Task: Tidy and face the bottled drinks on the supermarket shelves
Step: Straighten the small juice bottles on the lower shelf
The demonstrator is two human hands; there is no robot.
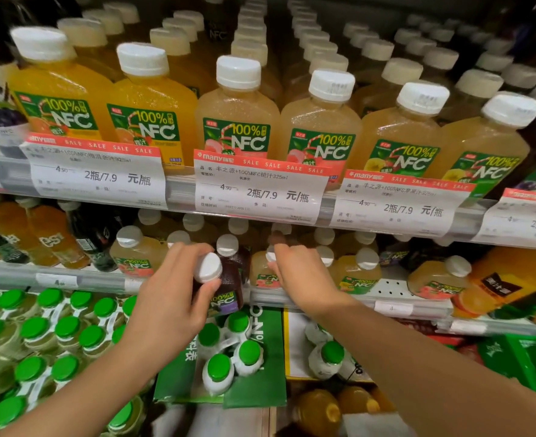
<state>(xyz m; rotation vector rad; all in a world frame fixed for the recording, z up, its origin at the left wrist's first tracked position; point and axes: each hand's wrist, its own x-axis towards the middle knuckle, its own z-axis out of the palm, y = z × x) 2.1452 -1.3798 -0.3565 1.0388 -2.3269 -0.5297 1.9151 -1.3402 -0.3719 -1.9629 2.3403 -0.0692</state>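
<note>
On the middle metal shelf, our left hand grips a tilted dark-purple plastic juice bottle below its white cap, while our right hand, just right, pinches a pale peach-juice bottle.

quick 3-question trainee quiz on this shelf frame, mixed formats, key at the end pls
1. True or false: the left hand grips a dark juice bottle near its white cap.
2. What does the right hand touch? A) a price tag B) a pale juice bottle on the middle shelf C) a green-capped bottle
3. Fill in: the caps of the bottles on the lowest level are ____.

Key: 1 true; 2 B; 3 green
</note>
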